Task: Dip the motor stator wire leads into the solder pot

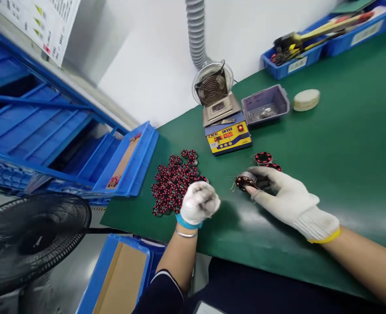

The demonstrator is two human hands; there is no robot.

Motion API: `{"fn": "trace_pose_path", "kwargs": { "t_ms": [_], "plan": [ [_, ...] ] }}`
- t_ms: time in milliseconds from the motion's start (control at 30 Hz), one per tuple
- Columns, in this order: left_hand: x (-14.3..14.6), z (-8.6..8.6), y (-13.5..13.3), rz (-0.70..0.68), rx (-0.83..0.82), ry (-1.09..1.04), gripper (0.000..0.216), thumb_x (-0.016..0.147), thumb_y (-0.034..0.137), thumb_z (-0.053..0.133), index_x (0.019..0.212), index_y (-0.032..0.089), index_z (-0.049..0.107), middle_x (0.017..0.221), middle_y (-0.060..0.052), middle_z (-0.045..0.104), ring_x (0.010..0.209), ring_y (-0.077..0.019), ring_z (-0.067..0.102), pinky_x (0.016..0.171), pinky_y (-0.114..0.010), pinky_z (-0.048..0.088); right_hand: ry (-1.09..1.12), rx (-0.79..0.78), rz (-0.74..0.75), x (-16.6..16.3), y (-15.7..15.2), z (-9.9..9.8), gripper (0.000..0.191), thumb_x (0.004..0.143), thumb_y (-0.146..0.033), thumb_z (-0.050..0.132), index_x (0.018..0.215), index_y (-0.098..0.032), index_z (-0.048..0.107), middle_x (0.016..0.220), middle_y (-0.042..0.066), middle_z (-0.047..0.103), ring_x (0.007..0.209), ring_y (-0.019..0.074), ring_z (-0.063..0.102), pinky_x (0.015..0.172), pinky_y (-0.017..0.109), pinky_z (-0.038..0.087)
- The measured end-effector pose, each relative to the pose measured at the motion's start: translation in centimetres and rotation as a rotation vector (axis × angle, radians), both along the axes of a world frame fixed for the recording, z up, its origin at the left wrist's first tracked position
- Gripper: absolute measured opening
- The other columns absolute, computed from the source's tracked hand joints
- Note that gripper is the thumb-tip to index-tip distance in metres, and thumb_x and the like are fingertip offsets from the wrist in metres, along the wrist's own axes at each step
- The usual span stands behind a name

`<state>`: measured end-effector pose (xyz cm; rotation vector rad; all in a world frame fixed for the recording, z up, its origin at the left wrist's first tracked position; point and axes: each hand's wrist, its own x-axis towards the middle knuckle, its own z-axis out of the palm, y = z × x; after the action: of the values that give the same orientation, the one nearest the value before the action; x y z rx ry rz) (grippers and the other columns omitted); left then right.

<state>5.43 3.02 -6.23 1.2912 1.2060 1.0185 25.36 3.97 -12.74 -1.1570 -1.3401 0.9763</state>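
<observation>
My right hand (287, 198), in a white glove, is closed on a small round coil with red windings (245, 180), held just above the green mat (343, 152). Two more coils (267, 160) lie right behind it. My left hand (198, 203), also gloved, is curled into a loose fist beside a pile of several red-and-black coils (173, 183); I cannot make out whether anything is inside it.
A yellow-and-blue solder pot with a red display (228, 136) stands behind the coils, a small fan and grey hose (212, 87) above it. A grey tray (266, 104), a round pad (306, 99), blue bins (294, 61), a blue crate (130, 161) and a floor fan (32, 240) surround the mat.
</observation>
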Motion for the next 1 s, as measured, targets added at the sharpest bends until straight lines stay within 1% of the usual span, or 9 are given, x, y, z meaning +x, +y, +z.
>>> {"fn": "trace_pose_path", "kwargs": {
  "t_ms": [67,133,233,367,467,567,700,833,1000],
  "plan": [
    [-0.8,0.2,0.2,0.09,0.032,-0.144,0.055,0.073,0.076,0.061,0.068,0.021,0.054,0.043,0.006,0.044,0.033,-0.0081,0.038,0.037,-0.022,0.031,0.038,-0.061,0.0,-0.2,-0.1,0.1,0.052,0.074,-0.04,0.073,0.119,-0.014,0.069,0.099,0.012,0.073,0.077,0.0177,0.071,0.07,0.028,0.062],
    [-0.9,-0.1,0.5,0.172,0.053,-0.197,0.06,0.078,0.079,0.057,0.081,0.019,0.06,0.058,0.001,0.06,0.042,-0.0098,0.05,0.04,-0.021,0.034,0.049,-0.088,0.009,-0.4,-0.3,0.2,0.053,0.074,-0.042,0.074,0.118,-0.013,0.069,0.102,0.013,0.073,0.078,0.0171,0.071,0.068,0.026,0.062],
    [0.2,-1.0,0.4,0.104,0.076,-0.047,0.062,0.08,0.079,0.057,0.094,0.018,0.064,0.076,-0.003,0.068,0.057,-0.0129,0.061,0.045,-0.022,0.04,0.033,-0.094,0.017,-0.6,-0.6,0.3,0.056,0.073,-0.044,0.076,0.118,-0.013,0.068,0.103,0.013,0.073,0.079,0.0177,0.072,0.07,0.027,0.063],
    [1.8,-1.6,0.0,-0.058,0.091,0.163,0.038,0.082,0.055,0.069,0.07,0.02,0.059,0.06,0.002,0.058,0.052,-0.0105,0.049,0.048,-0.023,0.039,0.033,-0.108,0.061,-0.6,-1.0,0.7,0.056,0.073,-0.046,0.078,0.119,-0.015,0.068,0.104,0.013,0.073,0.084,0.0192,0.072,0.074,0.029,0.063],
    [1.6,-1.0,-0.1,-0.07,0.085,0.032,0.034,0.082,0.048,0.066,0.065,0.021,0.055,0.052,0.004,0.055,0.044,-0.0089,0.042,0.043,-0.023,0.035,0.072,-0.164,0.042,-0.4,-1.0,1.2,0.056,0.071,-0.047,0.081,0.116,-0.015,0.069,0.103,0.013,0.073,0.083,0.0203,0.072,0.069,0.029,0.063],
    [0.8,-0.9,0.2,0.048,0.091,-0.189,0.039,0.082,0.052,0.066,0.064,0.021,0.051,0.051,0.004,0.054,0.039,-0.0073,0.042,0.038,-0.021,0.032,0.198,-0.296,0.025,0.0,-0.7,1.8,0.063,0.065,-0.049,0.084,0.115,-0.015,0.067,0.103,0.014,0.073,0.083,0.0212,0.072,0.067,0.03,0.062],
    [1.1,-1.9,0.5,0.144,-0.116,-0.344,0.037,0.076,0.05,0.073,0.089,0.018,0.059,0.076,-0.001,0.069,0.052,-0.0092,0.058,0.04,-0.018,0.037,0.446,-0.438,0.066,0.0,-0.4,1.9,0.073,0.061,-0.053,0.085,0.121,-0.016,0.065,0.104,0.012,0.073,0.074,0.0175,0.071,0.066,0.029,0.06],
    [2.6,-3.1,0.2,-0.097,-0.406,-0.435,0.056,0.061,0.036,0.083,0.109,0.017,0.062,0.105,-0.009,0.072,0.07,-0.0153,0.067,0.051,-0.024,0.051,0.438,-0.499,0.097,-0.1,-0.4,1.6,0.076,0.065,-0.054,0.083,0.128,-0.015,0.066,0.095,0.009,0.072,0.055,0.0093,0.058,0.053,0.025,0.051],
    [2.6,-3.0,-0.2,-0.197,-0.494,-0.474,0.057,0.058,0.04,0.09,0.104,0.016,0.067,0.104,-0.012,0.074,0.071,-0.0154,0.068,0.056,-0.023,0.051,0.383,-0.513,0.064,-0.2,-0.6,1.1,0.073,0.066,-0.052,0.083,0.129,-0.019,0.068,0.107,0.011,0.073,0.061,0.0115,0.06,0.051,0.023,0.049]
  ]
}}
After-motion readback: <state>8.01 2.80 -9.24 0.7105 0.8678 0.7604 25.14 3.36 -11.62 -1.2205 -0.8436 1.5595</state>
